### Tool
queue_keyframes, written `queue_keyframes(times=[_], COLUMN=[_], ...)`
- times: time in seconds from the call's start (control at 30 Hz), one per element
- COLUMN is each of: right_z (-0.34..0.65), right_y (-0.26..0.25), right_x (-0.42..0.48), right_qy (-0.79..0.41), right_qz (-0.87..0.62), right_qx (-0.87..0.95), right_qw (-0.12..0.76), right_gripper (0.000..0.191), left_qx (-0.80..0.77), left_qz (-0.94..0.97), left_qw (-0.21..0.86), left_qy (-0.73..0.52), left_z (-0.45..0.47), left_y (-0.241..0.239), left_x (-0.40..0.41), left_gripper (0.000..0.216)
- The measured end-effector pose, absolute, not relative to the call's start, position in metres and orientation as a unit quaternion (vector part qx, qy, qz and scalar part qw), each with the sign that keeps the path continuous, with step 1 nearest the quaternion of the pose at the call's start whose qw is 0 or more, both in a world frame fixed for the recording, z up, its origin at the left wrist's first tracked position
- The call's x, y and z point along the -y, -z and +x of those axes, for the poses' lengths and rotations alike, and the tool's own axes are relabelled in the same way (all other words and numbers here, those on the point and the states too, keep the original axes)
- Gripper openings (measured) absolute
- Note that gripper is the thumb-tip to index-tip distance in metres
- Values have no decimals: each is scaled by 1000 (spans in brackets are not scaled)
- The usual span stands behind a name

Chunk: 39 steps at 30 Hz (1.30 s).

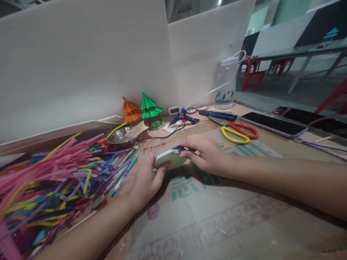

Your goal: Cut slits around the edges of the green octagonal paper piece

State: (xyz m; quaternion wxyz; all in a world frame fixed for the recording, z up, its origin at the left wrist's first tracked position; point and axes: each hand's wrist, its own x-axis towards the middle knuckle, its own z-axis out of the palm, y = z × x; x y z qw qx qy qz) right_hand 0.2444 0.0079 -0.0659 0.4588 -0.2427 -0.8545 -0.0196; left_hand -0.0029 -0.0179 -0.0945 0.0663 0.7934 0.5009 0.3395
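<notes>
Both the left hand (148,177) and right hand (206,153) grasp a pale green pad (169,159) mid-tabletop (217,216); a steady two-sided grip suits it.

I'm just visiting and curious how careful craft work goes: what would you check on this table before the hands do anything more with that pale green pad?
1. Pale green rounded pad held at both ends: ok; left hand grips its near end, right hand its far end.
2. Dark piece on the pad's top: cannot tell what it is.
3. Blue hot glue gun away from both hands: ok; it lies behind them near the white wall.
4. Red and yellow handled scissors closed: ok; they lie right of the hands.
5. Heap of coloured pipe cleaners clear of the pad: not ok; it crowds the left hand.
6. Black smartphone clear of the work: ok.
</notes>
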Motion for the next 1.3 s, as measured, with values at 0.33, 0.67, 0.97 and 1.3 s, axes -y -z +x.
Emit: queue_keyframes(times=[0.33,0.67,0.97,1.3], right_z=[246,245,251,251], right_y=[68,67,71,71], right_x=[-10,-11,-16,-11], right_qy=[13,-31,-54,-2], right_qz=[-244,-272,-329,-283], right_qx=[851,839,828,855], right_qw=[464,470,450,436], right_gripper=[24,26,33,31], left_qx=[-503,-495,-519,-504], left_qz=[794,795,762,773], left_qw=[65,65,56,58], left_qy=[-335,-345,-383,-381], left_z=[-3,-2,-6,-5], left_y=[94,96,106,104], left_x=[17,16,6,6], left_gripper=[19,20,16,11])
